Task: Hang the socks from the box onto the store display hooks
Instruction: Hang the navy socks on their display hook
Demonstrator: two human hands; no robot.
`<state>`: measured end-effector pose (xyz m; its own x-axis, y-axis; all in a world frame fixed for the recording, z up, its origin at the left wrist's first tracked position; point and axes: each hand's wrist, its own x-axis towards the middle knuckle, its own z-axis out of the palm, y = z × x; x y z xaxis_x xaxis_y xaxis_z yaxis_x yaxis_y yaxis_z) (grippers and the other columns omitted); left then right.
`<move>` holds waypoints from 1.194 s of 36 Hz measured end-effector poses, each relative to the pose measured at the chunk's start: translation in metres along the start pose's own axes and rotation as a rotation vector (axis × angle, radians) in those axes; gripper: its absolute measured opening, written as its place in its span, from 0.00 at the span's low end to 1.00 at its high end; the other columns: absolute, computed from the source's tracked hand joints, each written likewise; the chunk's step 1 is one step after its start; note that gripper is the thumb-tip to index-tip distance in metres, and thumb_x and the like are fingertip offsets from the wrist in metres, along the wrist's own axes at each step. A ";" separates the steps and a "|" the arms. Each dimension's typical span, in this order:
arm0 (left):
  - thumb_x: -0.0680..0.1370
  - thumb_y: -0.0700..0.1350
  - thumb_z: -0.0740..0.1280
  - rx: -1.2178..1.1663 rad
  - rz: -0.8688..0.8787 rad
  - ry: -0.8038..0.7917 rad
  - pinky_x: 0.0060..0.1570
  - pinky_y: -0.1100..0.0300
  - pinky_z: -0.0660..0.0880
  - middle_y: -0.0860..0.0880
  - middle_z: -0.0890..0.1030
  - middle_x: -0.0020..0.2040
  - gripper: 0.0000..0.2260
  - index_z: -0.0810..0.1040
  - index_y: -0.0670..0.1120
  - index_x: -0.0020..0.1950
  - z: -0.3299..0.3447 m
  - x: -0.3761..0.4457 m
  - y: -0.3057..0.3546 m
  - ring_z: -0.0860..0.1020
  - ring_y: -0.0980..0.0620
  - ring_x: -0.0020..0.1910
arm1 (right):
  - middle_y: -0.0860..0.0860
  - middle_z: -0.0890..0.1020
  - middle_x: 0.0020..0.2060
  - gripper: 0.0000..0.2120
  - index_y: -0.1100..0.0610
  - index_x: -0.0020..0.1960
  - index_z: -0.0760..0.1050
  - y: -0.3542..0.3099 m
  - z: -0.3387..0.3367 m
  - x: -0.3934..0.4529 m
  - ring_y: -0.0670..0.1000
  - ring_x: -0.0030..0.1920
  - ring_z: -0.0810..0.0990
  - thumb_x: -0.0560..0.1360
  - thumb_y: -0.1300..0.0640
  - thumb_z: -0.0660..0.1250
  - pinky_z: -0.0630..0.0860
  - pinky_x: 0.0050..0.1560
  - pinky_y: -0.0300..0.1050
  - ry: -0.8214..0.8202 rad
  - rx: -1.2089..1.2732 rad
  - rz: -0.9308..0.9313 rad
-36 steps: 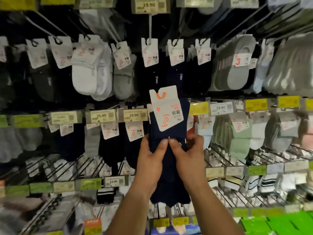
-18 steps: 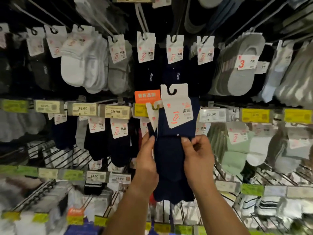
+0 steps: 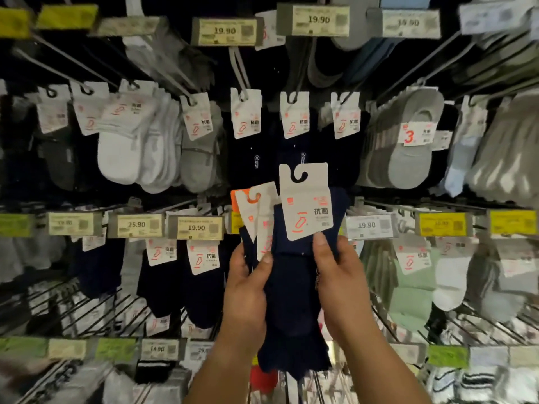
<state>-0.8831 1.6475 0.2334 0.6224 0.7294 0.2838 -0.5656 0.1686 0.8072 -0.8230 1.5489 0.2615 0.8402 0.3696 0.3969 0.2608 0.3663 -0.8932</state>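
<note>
The left hand grips the left edge of a bundle of navy socks, thumb pressed on the front and fingers curled behind. The right hand grips the right edge, thumb tip touching the lower corner of the front card tag. The bundle is held upright, in the air, in front of the display wall, between the upper and middle rows. The front tag carries an open hook cut-out at its top. Two narrower card tags fan out to its left, tilted, belonging to socks further back in the bundle.

Above the bundle, navy socks hang by their tags from a display hook. White socks hang to the upper left, grey liner socks to the upper right. Price labels line the middle rail.
</note>
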 end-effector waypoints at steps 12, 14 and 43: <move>0.81 0.37 0.65 0.018 0.053 0.069 0.53 0.49 0.78 0.50 0.86 0.55 0.14 0.78 0.52 0.62 -0.011 0.007 0.003 0.84 0.49 0.55 | 0.52 0.86 0.50 0.12 0.57 0.57 0.78 -0.093 0.026 0.097 0.53 0.50 0.85 0.80 0.50 0.66 0.82 0.54 0.58 -0.050 0.119 -0.024; 0.81 0.37 0.65 0.002 0.067 0.083 0.55 0.47 0.78 0.50 0.86 0.56 0.15 0.78 0.54 0.62 -0.011 0.009 0.004 0.84 0.48 0.56 | 0.51 0.86 0.50 0.12 0.56 0.57 0.78 -0.105 0.033 0.107 0.54 0.51 0.85 0.80 0.49 0.66 0.82 0.54 0.58 -0.072 0.143 -0.034; 0.77 0.43 0.67 0.039 0.164 0.018 0.60 0.42 0.76 0.45 0.83 0.62 0.18 0.77 0.51 0.67 -0.017 0.016 0.011 0.81 0.43 0.62 | 0.50 0.82 0.54 0.12 0.53 0.58 0.74 -0.128 0.049 0.160 0.53 0.54 0.81 0.78 0.49 0.64 0.79 0.59 0.57 0.007 -0.037 -0.157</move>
<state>-0.8889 1.6720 0.2383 0.5133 0.7568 0.4046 -0.6372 0.0203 0.7705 -0.7455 1.6024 0.4497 0.7910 0.3039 0.5309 0.4064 0.3877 -0.8274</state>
